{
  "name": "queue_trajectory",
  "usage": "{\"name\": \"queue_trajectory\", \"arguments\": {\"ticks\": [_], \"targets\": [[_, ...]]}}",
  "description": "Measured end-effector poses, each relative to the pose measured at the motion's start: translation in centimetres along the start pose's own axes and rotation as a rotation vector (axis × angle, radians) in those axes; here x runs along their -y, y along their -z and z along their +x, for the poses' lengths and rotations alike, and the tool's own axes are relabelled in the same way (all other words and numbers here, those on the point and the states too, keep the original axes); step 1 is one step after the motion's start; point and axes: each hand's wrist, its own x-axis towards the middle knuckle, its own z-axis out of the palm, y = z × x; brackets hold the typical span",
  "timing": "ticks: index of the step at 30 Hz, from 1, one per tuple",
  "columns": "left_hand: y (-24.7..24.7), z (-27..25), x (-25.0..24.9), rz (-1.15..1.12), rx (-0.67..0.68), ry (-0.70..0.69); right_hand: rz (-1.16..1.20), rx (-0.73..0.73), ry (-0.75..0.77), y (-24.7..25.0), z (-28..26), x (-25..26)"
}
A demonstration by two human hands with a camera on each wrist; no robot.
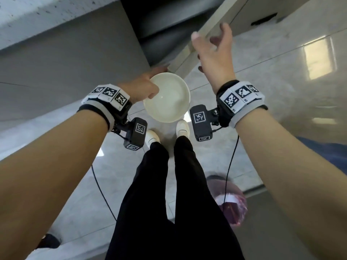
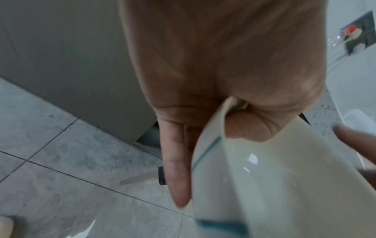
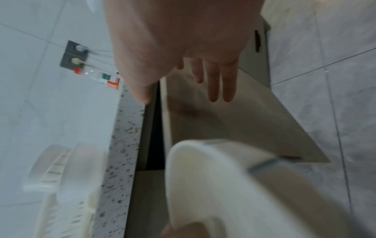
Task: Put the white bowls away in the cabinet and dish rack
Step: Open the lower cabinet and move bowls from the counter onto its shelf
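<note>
- Left hand grasping the bowl at its near rim: thumb inside, fingers down the outer wall.
- Bowl held in the air, mouth up in the head view, just in front of the open cabinet and above the floor; not touching the cabinet or the door.
- Bowl white inside, with a thin dark band round the outside in the left wrist view.
- Right hand released, fingers straight and spread, holding nothing.
- Right hand raised close by the beige door, which stands swung open; contact with the door's edge impossible to tell.
- Door seen from the right wrist as a broad pale panel under the fingertips, the bowl's rim blurred below it.
- Cabinet interior dark, a shelf edge faintly visible.
- Speckled tabletop running along the cabinet's top edge; a pale ribbed rack on it, heavily blurred.
- Wall sockets with plugs on the tiled wall beyond.
- Below, dark trousers and white shoes on grey floor tiles.
- A purple wrapped thing at the lower right, too blurred to name.
</note>
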Motion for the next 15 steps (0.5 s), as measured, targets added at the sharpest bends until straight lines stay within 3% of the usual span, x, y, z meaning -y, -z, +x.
{"name": "queue_trajectory", "arguments": {"ticks": [9,15], "targets": [[-3.3,-2.2,0.0,0.097,0.187,-0.022,-0.101,-0.074,-0.047,2.9,-2.8,-0.1],[-5.9,-1.6,0.3,-0.152,-0.085,0.056,-0.221,-0.203,-0.060,9.2,-4.8,-2.6]]}}
